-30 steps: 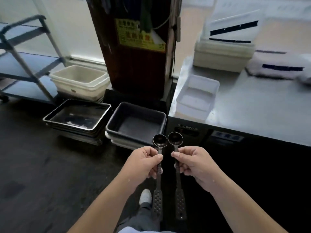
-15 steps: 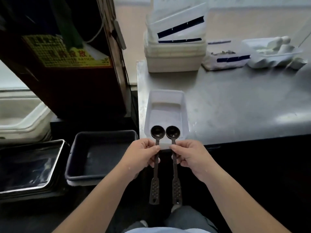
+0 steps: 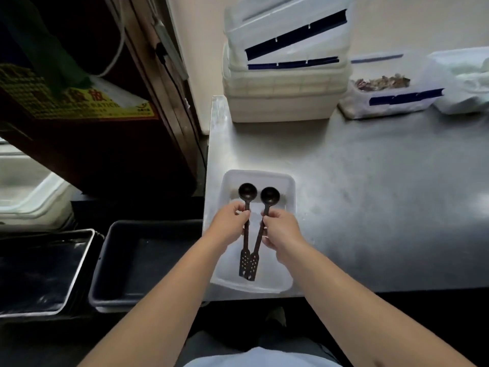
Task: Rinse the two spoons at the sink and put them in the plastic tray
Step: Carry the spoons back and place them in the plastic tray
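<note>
Left hand (image 3: 229, 223) and right hand (image 3: 281, 229) each closed on one spoon's stem, left spoon (image 3: 246, 229) and right spoon (image 3: 260, 234) over the plastic tray (image 3: 289, 186) on the steel counter (image 3: 370, 207). No sink in view, so rinsing looks done; only release left, can't tell if the handles touch the tray floor

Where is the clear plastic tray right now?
The plastic tray sits on the steel counter's front left corner, directly under both spoon-holding hands.

Dim, soft-focus, wide-angle edge distortion
</note>
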Available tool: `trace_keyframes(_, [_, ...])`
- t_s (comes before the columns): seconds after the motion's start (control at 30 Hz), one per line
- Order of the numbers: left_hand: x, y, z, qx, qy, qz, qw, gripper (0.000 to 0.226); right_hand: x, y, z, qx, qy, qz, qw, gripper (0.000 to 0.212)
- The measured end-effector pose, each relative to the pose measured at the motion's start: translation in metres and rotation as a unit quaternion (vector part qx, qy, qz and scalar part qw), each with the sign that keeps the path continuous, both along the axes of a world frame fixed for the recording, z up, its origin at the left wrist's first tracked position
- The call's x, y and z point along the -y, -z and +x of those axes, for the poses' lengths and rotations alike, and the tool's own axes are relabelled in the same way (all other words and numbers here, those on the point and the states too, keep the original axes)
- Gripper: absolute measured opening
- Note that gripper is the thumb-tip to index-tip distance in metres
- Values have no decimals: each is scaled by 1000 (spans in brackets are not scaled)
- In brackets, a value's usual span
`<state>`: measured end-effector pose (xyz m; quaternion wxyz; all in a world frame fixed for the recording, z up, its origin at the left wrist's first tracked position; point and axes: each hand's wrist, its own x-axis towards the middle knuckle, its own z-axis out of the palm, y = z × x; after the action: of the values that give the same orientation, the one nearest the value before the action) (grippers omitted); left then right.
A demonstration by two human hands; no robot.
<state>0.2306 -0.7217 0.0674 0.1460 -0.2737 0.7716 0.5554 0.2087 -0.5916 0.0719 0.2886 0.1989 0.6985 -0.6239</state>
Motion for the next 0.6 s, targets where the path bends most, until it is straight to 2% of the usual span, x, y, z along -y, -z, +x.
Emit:
trace_keyframes(0.07, [-1, 11, -17, 1, -1, -8, 1000, 19, 10, 12, -9, 0, -11, 34, 999, 17])
trace_keyframes(0.17, [-4, 30, -28, 26, 7, -20, 999, 32, 16, 37, -17, -5, -63, 133, 989, 19])
trace_keyframes(0.37, [1, 63, -25, 105, 95, -94, 985, 20, 15, 70, -15, -6, -109, 272, 956, 23])
trace_keyframes(0.5, [3, 70, -19, 118, 125, -112, 979, 19, 15, 81, -4, -22, -105, 296, 949, 24])
trace_keyframes(0.6, [6, 69, -16, 111, 135, -141, 974, 13, 18, 79, 1, -11, -72, 289, 955, 17])
